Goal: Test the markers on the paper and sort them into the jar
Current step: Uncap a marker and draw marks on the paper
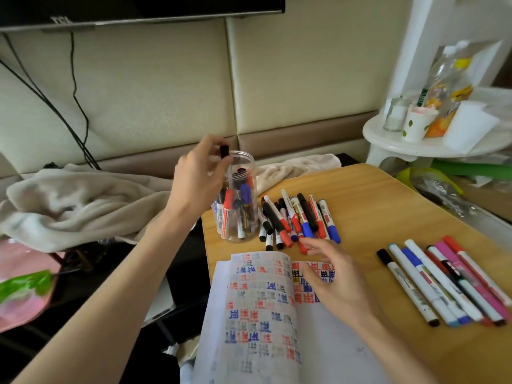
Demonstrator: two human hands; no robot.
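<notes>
Left grip pinches a marker at the jar on a wooden table; right grip slack.

Clear plastic jar: upright, lidless, at the far left corner of the surface. It holds capped markers in red, blue and black, standing on end. One black-capped marker is over the jar's mouth, pinched in the left hand. A loose pile of thicker markers lies just right of the jar. A row of slimmer markers lies well apart, at right. The open paper, covered in red, blue and black test marks, lies at the near edge.
</notes>
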